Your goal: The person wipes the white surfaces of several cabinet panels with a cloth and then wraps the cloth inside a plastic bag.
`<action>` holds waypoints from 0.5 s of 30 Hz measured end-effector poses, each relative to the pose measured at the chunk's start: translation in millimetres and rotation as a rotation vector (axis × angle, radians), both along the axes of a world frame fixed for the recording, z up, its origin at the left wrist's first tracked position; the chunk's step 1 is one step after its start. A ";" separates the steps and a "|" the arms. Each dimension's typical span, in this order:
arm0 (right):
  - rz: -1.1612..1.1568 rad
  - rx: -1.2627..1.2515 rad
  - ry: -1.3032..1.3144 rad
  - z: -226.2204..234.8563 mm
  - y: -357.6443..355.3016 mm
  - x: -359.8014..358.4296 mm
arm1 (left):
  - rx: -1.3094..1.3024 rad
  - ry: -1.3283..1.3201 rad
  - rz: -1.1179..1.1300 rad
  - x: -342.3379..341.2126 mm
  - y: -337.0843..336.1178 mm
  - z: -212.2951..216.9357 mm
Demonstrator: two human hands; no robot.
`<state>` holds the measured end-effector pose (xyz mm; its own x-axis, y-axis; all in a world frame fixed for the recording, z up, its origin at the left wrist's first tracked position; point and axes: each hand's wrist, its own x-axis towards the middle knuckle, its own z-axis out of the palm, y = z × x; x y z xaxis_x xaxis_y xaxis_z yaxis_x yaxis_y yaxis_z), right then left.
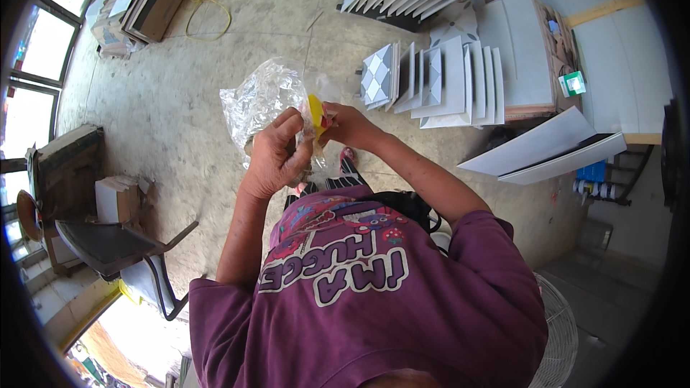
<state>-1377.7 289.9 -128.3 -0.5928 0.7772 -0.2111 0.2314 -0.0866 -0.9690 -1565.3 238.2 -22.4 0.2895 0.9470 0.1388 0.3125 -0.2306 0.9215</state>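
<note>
- The clear plastic bag [262,93] is held above the floor [284,25], in front of the torso, probably so that both hands can reach it
- It is gripped in the curled fingers of the left hand [277,152]
- The yellow piece [315,109], just beside the bag, seems pinched by the right hand [346,128], fingertips partly hidden

A clear plastic bag [267,93] at the left hand [276,151] is shining, glossy and crinkled; the yellow piece [315,109] at the right hand [348,128] is looking smooth. Beneath both, the concrete floor [169,93] is showing a mottled, matt surface. Behind the hands, the cloth shirt [388,323] is appearing matt.
</note>
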 end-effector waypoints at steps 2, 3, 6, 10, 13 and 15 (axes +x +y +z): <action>0.019 0.439 -0.300 -8.8 -1.3 -8.7 | 0.049 0.003 -0.013 0.8 -1.8 1.2; -0.018 0.430 -0.302 -11.8 -3.0 -12.1 | 0.086 0.014 -0.017 1.0 -2.1 -5.5; 0.017 0.448 -0.521 -11.1 3.1 -24.3 | 0.082 0.067 -0.058 -2.7 -6.2 -13.9; -0.011 0.328 -0.711 -9.7 11.4 -32.2 | 0.019 0.066 -0.103 -12.1 -17.6 -15.3; -0.046 0.418 -0.803 -11.5 6.8 -40.6 | 0.113 0.053 -0.091 -14.8 -19.9 -27.3; 0.000 0.364 -0.719 -11.1 6.0 -46.6 | 0.088 0.093 -0.075 -17.1 -20.8 -36.1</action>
